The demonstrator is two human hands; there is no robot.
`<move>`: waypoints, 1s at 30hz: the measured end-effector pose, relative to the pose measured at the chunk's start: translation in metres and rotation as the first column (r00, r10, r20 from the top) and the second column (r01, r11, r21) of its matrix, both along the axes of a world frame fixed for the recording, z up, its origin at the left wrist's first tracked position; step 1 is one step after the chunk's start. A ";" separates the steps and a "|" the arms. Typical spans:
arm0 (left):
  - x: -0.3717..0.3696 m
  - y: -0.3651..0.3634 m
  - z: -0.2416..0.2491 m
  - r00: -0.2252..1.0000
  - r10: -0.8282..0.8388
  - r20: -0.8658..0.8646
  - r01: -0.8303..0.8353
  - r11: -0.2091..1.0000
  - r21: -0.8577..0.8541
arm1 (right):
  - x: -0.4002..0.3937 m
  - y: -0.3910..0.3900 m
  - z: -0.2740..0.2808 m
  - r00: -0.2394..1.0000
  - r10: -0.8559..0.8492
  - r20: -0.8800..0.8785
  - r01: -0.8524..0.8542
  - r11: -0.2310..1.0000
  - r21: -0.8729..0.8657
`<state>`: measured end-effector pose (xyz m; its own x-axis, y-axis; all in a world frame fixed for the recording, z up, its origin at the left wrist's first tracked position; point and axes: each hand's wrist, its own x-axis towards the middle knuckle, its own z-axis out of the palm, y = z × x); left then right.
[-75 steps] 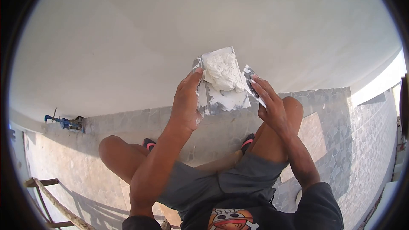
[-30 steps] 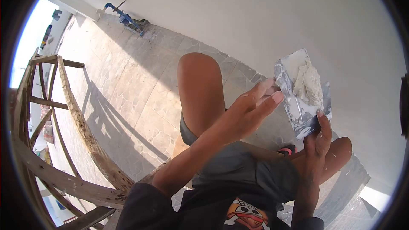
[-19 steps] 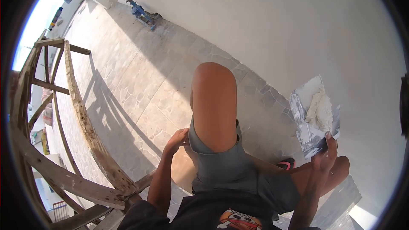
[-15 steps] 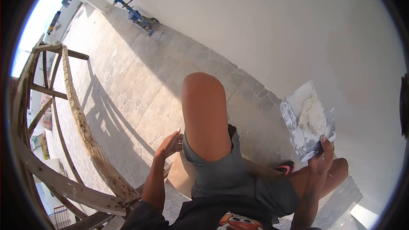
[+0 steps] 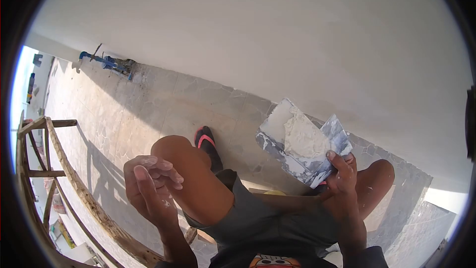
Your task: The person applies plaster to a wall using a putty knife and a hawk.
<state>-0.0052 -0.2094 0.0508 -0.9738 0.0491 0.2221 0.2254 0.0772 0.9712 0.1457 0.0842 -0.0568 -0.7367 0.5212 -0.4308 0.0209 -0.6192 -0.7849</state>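
Observation:
My right hand point(image 5: 342, 171) grips a flat plastering trowel point(image 5: 270, 141) at its lower right edge, thumb on top. A thick heap of white putty point(image 5: 305, 136) lies on its smeared grey face. A second, smaller blade point(image 5: 337, 131) sticks out beside the heap, close to my fingers. My left hand point(image 5: 151, 183) is raised in front of my bent knee, its fingers loosely curled and apart, with white residue on the fingertips and nothing held.
A pale wall point(image 5: 297, 39) rises ahead above the tiled floor point(image 5: 163, 99). Blue pipework point(image 5: 111, 63) stands at the wall's foot on the left. A wooden pole frame point(image 5: 94, 198) runs along my left side. A black and pink sandal point(image 5: 208, 144) is on my foot.
My left hand has come up and turned, showing more of its fingers. The loaded trowel has shifted left in view. My view has swung toward the wall, and my left knee sits lower.

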 end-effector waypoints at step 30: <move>0.037 0.092 -0.051 0.687 -0.486 0.540 0.171 0.830 0.530 | 0.068 0.000 0.085 0.906 0.103 0.410 -0.384 0.610 0.693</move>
